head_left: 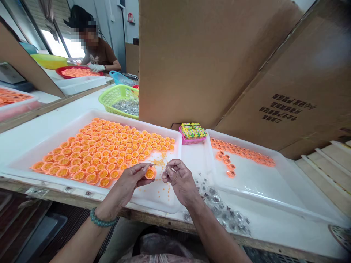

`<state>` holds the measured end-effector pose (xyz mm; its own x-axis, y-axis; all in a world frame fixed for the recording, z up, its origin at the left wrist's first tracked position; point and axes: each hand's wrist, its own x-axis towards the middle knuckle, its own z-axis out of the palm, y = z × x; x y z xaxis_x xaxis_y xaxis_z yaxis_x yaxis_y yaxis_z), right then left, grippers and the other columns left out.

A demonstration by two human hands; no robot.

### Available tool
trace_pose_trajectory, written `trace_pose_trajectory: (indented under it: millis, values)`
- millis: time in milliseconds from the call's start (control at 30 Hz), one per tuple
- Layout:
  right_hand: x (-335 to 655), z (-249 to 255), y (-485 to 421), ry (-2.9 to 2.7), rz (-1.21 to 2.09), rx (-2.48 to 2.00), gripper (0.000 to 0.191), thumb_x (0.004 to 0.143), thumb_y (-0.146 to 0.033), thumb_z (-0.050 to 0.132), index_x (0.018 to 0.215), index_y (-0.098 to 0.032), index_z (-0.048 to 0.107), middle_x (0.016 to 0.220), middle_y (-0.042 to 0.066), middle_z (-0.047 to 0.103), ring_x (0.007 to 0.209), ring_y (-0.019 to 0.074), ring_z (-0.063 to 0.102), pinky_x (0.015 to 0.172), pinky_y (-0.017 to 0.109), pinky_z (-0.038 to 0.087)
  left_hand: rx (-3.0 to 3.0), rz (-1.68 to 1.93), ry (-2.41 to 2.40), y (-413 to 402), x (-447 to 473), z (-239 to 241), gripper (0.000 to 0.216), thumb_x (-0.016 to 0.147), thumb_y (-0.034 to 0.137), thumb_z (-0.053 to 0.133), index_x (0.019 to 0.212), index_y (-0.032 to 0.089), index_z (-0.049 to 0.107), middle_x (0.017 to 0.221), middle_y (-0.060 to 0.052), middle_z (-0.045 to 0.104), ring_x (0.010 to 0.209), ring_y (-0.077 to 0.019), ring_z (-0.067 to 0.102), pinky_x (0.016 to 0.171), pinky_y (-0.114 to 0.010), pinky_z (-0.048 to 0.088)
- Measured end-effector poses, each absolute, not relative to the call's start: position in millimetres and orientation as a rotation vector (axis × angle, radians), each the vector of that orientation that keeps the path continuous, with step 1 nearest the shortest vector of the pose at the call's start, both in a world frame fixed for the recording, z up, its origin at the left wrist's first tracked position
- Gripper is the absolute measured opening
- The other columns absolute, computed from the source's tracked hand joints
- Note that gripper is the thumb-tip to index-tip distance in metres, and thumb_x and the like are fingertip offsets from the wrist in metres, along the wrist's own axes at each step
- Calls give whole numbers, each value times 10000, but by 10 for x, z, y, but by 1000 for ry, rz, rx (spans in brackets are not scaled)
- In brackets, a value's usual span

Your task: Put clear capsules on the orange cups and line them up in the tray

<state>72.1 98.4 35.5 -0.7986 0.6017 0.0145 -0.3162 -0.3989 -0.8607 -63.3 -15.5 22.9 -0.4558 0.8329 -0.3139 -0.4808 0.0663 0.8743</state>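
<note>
My left hand point(131, 182) pinches a small orange cup point(149, 173) filled with yellow beads, held over the near right corner of the left white tray point(164, 199). My right hand point(178, 179) is closed beside it, fingertips pinched on a small clear lid point(168, 169) that is hard to make out. Several filled orange cups point(104, 151) stand in rows in the left tray, with loose yellow beads point(160, 162) scattered near them. The right white tray point(274, 190) holds a line of orange cups point(241, 153) along its far side.
Clear plastic lids point(222, 212) lie piled on the table edge between the trays. A pink basket of yellow boxes point(192, 133) sits behind, a green basket point(119, 98) farther back. Cardboard walls point(219, 62) rise behind. Another person point(95, 51) works at the far left table.
</note>
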Motion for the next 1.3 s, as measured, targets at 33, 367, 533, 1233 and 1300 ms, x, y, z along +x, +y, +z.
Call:
trace_pose_trajectory:
  millis: [33, 367, 533, 1233, 1300]
  values:
    - [720, 356, 980, -1247, 2222, -396, 206, 723, -241, 704, 907, -233, 613, 782, -27, 533, 681, 107, 592, 621, 234, 481, 381, 1614, 1294, -171, -631, 227, 334, 727, 394, 693, 969, 164, 682, 985, -65, 620, 885, -179, 565, 820, -315, 514]
    - [742, 325, 989, -1130, 2254, -436, 185, 727, -198, 706, 898, -224, 641, 784, -21, 578, 764, 128, 631, 682, 227, 480, 244, 1736, 1260, -135, -567, 202, 310, 684, 357, 736, 911, 150, 694, 934, -60, 645, 828, -179, 601, 749, -268, 527]
    - [731, 333, 1028, -1069, 2225, -436, 272, 711, -162, 713, 971, -215, 651, 743, -22, 568, 727, 81, 550, 689, 188, 445, 250, 1761, 1255, -74, -544, 190, 300, 671, 337, 748, 893, 141, 695, 939, -60, 638, 846, -177, 591, 764, -272, 527]
    - [685, 293, 1016, -1412, 2044, -431, 130, 780, -182, 643, 905, -209, 663, 761, -9, 610, 727, 92, 533, 706, 226, 412, 313, 1768, 1334, -52, -507, 144, 289, 683, 381, 726, 858, 154, 684, 854, -43, 648, 767, -157, 591, 702, -261, 523]
    - [686, 305, 1011, -1388, 2060, -400, 111, 786, -181, 638, 890, -221, 643, 752, -17, 599, 686, 87, 525, 656, 225, 409, 341, 1759, 1356, -47, -502, 144, 290, 690, 391, 719, 859, 157, 685, 835, -40, 650, 758, -154, 589, 696, -256, 521]
